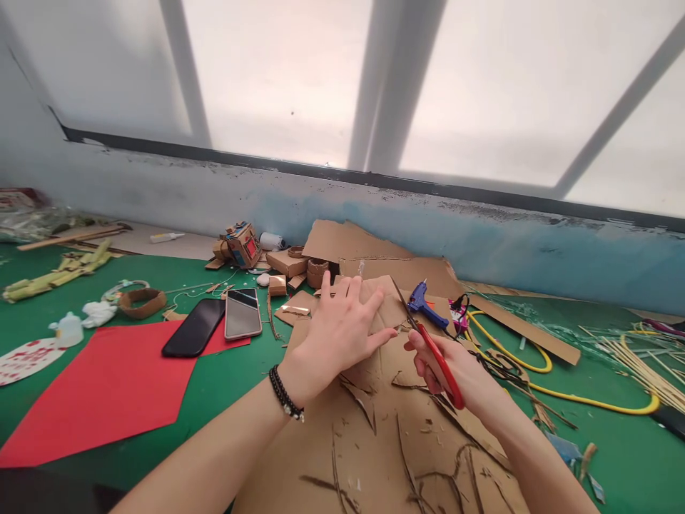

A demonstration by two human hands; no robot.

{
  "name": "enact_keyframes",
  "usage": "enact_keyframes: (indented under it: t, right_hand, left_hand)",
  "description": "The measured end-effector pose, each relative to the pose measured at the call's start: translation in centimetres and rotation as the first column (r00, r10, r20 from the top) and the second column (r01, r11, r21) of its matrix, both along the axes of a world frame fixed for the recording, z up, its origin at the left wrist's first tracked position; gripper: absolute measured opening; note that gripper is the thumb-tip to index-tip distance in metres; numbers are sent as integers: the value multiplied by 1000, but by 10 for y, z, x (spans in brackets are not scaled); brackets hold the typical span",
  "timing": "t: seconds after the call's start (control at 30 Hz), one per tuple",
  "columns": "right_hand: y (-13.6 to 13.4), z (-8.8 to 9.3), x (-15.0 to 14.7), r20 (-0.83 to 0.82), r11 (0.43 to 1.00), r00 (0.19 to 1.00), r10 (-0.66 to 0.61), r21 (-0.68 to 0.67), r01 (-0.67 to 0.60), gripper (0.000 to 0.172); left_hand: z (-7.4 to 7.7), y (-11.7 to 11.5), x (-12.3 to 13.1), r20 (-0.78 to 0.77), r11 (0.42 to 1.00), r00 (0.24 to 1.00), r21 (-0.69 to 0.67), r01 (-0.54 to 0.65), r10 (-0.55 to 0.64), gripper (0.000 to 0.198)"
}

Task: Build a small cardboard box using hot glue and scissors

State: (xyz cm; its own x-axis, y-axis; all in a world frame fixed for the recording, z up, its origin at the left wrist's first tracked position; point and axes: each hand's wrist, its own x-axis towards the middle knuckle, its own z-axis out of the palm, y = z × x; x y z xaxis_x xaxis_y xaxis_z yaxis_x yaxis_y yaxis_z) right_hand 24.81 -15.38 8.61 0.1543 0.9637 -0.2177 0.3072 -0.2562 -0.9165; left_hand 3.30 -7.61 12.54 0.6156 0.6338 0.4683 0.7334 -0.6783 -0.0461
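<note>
My left hand (345,325) lies with fingers spread on a piece of cardboard (389,303), pressing it down near the middle of the view. In my right hand (444,364) are red-handled scissors (439,364), their dark blades pointing up and away beside the right edge of that piece. Whether the blades touch the cardboard I cannot tell. Beneath both hands spreads a large cardboard sheet (300,457), strewn with thin cut strips and scraps. A blue glue gun (427,305) rests just beyond my right hand.
Two phones, one black (195,328) and one light-rimmed (242,314), lie by red paper (118,378) on the left. Cardboard boxes and rings stand toward the wall. To the right are a yellow cable (589,405), a cardboard strip (527,330) and thin sticks (647,375).
</note>
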Motion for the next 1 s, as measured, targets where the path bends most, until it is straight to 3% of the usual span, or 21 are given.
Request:
enact_keyframes:
  t: [0.2, 0.33, 0.47, 0.6, 0.73, 0.9, 1.0]
  right_hand:
    - [-7, 6, -6, 68, 999, 997, -33, -3, 33, 72]
    - [-4, 12, 2, 91, 1000, 996, 15, 7, -16, 72]
    - [-1, 9, 9, 122, 998, 992, 30, 47, -36, 66]
    - [-4, 3, 5, 104, 1000, 995, -11, -9, 12, 69]
    - [-5, 8, 1, 65, 1000, 998, 7, 1, -7, 69]
    - [0, 12, 13, 73, 996, 995, 74, 41, -77, 66]
    - [1, 11, 23, 153, 998, 986, 66, -10, -66, 68]
  left_hand:
    - [-5, -1, -3, 31, 1000, 1000, 18, -7, 6, 68]
    - [-5, -8, -2, 15, 999, 1000, 50, 2, -3, 71]
    - [-5, -14, -2, 3, 998, 1000, 56, 7, -8, 70]
    - [-6, -13, -3, 18, 998, 1000, 65, 11, -12, 69]
    - [-7, -14, -5, 5, 996, 999, 81, 34, -34, 70]
    - [-5, -22, -5, -35, 991, 998, 120, 63, -59, 69]
    - [-6, -22, -6, -34, 991, 997, 120, 65, -62, 70]
